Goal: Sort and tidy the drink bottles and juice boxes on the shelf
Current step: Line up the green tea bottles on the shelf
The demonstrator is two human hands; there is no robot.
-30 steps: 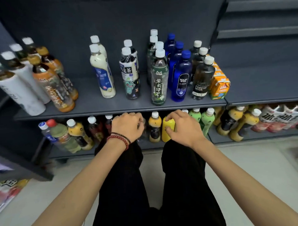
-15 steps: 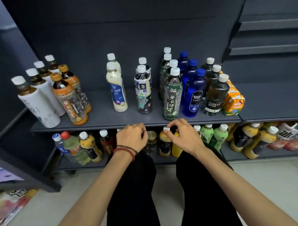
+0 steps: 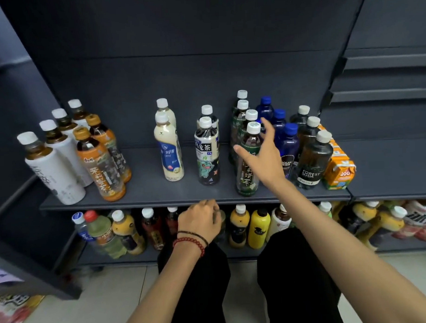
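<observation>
Flanking the right hand: green bottles, blue bottles, perhaps touching.

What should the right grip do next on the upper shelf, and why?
Probably close the right grip around the front green tea bottle. It is open with fingers spread, right at that bottle's neck, holding nothing, so a grasp seems the natural step before shifting the bottle.
</observation>
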